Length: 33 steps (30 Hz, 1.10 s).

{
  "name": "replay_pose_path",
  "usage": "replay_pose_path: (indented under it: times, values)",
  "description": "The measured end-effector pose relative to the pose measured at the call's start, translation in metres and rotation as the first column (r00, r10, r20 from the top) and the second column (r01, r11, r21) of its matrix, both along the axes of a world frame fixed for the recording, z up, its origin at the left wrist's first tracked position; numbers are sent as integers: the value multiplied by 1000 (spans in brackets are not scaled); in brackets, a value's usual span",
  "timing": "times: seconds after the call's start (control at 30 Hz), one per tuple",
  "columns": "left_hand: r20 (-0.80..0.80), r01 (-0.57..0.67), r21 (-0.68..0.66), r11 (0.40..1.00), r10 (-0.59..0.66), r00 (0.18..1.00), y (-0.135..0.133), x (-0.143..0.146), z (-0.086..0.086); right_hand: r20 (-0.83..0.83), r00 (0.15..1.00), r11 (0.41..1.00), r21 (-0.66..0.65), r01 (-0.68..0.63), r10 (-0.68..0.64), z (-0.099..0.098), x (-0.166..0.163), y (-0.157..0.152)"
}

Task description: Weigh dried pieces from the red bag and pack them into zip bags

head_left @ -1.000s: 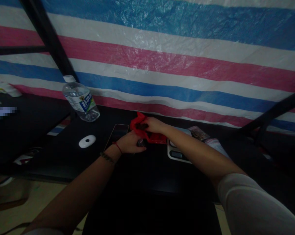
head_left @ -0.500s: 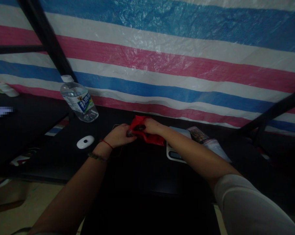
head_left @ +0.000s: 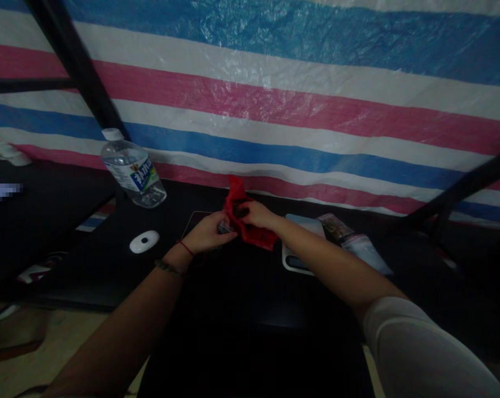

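Note:
A crumpled red plastic bag (head_left: pixel 250 229) is held up a little above the black table (head_left: pixel 250 298), near the striped tarp. My right hand (head_left: pixel 254 214) is closed on the bag's upper part. My left hand (head_left: pixel 210 232) is closed at the bag's left edge, pinching a small dark thing against it that I cannot make out. A phone (head_left: pixel 194 221) lies flat on the table, partly hidden under my left hand.
A water bottle (head_left: pixel 132 170) leans at the back left. A white oval device (head_left: pixel 144 241) lies left of my hands. A white scale (head_left: pixel 303 243) and clear zip bags (head_left: pixel 357 243) lie to the right. Black frame bars cross both sides.
My left hand rose from the table to the bag's left edge. The red bag was lifted and now stands more upright in both hands.

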<state>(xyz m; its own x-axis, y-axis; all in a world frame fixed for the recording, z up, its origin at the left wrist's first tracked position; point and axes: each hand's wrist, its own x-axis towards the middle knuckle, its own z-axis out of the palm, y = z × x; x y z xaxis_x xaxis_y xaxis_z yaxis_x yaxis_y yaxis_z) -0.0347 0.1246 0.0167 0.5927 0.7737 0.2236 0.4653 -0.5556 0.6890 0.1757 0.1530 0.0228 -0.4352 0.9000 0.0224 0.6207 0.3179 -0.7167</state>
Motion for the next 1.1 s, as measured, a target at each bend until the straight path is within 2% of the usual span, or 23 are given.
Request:
replay_pose_path:
  times: [0.1,0.17,0.27,0.4,0.5,0.67,0.8,1.0,1.1]
  values:
    - [-47,23,56,998,-21,999,-2,1,2,-193,980,997,-64,43,-55,-8,-2,-1]
    - [-88,39,105,994,-30,996,-3,2,4,-236,969,996,-68,65,-79,-12,-3,-1]
    - [-130,69,141,988,-51,990,-4,3,5,-179,976,993,-30,117,-121,-13,-3,-1]
    - [-137,72,148,986,-51,989,-3,2,2,-202,976,997,-44,67,-75,-10,-3,-3]
    - [-84,61,144,988,-50,995,-3,1,1,-234,965,993,-63,103,-115,-7,1,-5]
    - [-28,89,105,990,-86,996,-3,0,5,-223,960,984,7,178,-172,-6,15,-6]
    - [-43,79,116,990,-75,996,-3,-1,6,-216,963,982,58,178,-162,-9,18,-10]
    - [-69,62,90,994,-56,996,-3,-1,4,-222,965,989,3,145,-141,-10,17,-12]
    - [-66,61,95,994,-55,996,-4,-1,5,-179,977,993,24,119,-113,-7,18,-13]
